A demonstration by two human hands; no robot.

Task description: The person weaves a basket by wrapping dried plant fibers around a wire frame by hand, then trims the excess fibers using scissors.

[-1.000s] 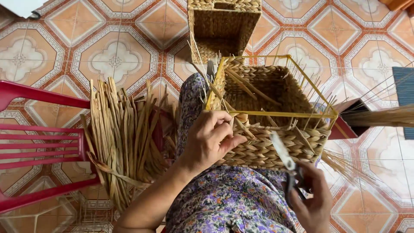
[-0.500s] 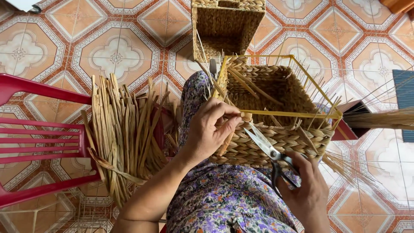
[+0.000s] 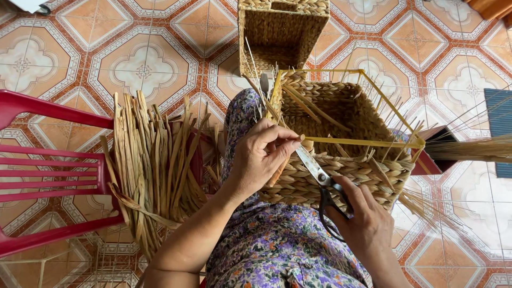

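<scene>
Left hand: the left hand [image 3: 265, 154] is curled at the near rim of the half-woven straw basket on its yellow wire frame [image 3: 341, 144], thumb and fingertips pinched shut on a thin straw end right at the rim

Right hand: the right hand [image 3: 365, 224] has its fingers closed through the dark loops of the black-handled steel scissors [image 3: 320, 178]; the blades point up toward the pinched end and look nearly closed, though I cannot tell if they are on the strand

Where the basket sits: on the lap, on the purple floral dress [image 3: 277, 250], open side up, loose stalks sticking out of the top all round

How it will handle, my read: light and springy; the braided wall should give under a squeeze, while the wire frame is the stiff part, so the rim is the place to steady it. The loose ends look dry and brittle, best pinched close to the weave so they don't whip about

Scissors, my read: hard, sharp, best kept by the loops with the tips away from the other hand's fingers

Around: a bundle of flat dried straw strips [image 3: 154, 165] lies draped by the red plastic chair [image 3: 48, 176] on the left; a finished square woven basket [image 3: 282, 29] stands beyond on the orange patterned floor tiles [image 3: 133, 64]
</scene>
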